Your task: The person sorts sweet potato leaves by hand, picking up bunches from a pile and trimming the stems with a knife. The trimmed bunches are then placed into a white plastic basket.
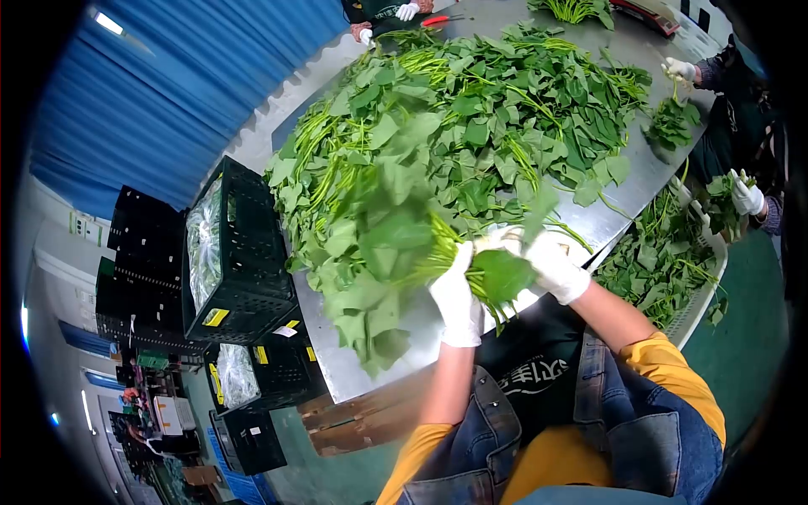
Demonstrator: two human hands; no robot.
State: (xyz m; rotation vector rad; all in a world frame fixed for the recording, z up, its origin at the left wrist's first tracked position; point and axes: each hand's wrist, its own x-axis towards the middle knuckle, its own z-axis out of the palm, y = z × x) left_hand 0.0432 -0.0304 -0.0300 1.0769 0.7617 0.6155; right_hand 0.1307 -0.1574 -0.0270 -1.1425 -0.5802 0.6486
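My left hand (457, 295), in a white glove, is closed around the stems of a bunch of sweet potato greens (396, 236). The bunch's leaves spread to the left over the table edge and are smeared by motion. My right hand (555, 265), also gloved, is just right of the bunch, with its fingers towards the stems. A blurred leafy stem (540, 212) rises from its fingers, which seem closed on it. Beyond both hands, a large heap of the same greens (505, 109) covers much of the metal table (631, 181).
Black crates (244, 252) with plastic-wrapped contents stand left of the table. A white basket (711, 269) of greens is at right. Two co-workers' gloved hands (747, 195) handle greens at right; another person's hands (407, 12) are at the far edge near a red-handled tool (436, 21).
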